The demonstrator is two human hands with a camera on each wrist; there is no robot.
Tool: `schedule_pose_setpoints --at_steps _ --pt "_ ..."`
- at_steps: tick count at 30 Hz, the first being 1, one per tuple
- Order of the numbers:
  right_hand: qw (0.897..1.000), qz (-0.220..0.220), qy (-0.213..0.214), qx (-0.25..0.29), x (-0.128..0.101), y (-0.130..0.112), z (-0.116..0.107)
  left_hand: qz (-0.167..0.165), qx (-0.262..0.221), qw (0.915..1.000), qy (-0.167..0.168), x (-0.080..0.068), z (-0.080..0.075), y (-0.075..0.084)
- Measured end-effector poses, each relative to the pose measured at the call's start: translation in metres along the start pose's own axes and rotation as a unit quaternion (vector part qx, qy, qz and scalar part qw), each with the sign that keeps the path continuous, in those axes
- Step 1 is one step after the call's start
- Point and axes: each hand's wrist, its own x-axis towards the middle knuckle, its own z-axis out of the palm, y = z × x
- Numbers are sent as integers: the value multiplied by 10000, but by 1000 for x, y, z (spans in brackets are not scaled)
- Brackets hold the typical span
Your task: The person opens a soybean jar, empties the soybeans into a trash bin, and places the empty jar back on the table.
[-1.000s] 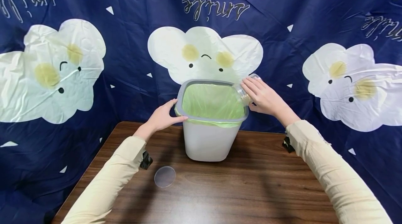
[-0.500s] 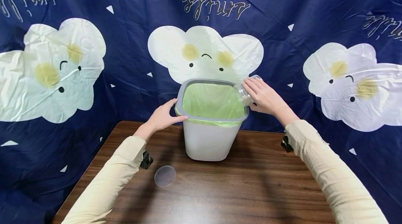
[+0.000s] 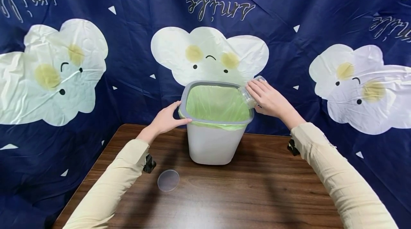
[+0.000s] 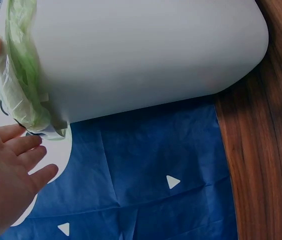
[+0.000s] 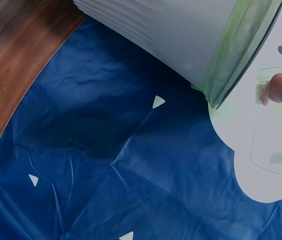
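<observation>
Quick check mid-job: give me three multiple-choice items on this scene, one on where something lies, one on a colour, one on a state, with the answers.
1. Where does the round clear lid lie?
A. on the table, near the left sleeve
B. inside the bin
C. on the jar

2. What colour is the liner in the bin?
A. black
B. light green
C. red

3. How does the right hand hold the clear jar?
A. upright on the table
B. tipped, mouth toward the bin opening
C. capped and set down

Answers:
1 A, the lid lies flat on the wooden table, in front of the bin.
2 B, green film lines the inside and folds over the grey rim.
3 B, the jar slants over the bin's right rim, while the left hand grips the left rim.
</observation>
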Motion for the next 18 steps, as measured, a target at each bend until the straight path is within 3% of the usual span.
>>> schedule_pose_setpoints --at_steps 9,18 --pt "9997 -210 88 -73 1 -2 1 -35 71 10000 -45 0 0 0" --pt "9999 -130 85 -19 2 -4 2 -18 42 10000 -24 0 0 -1"
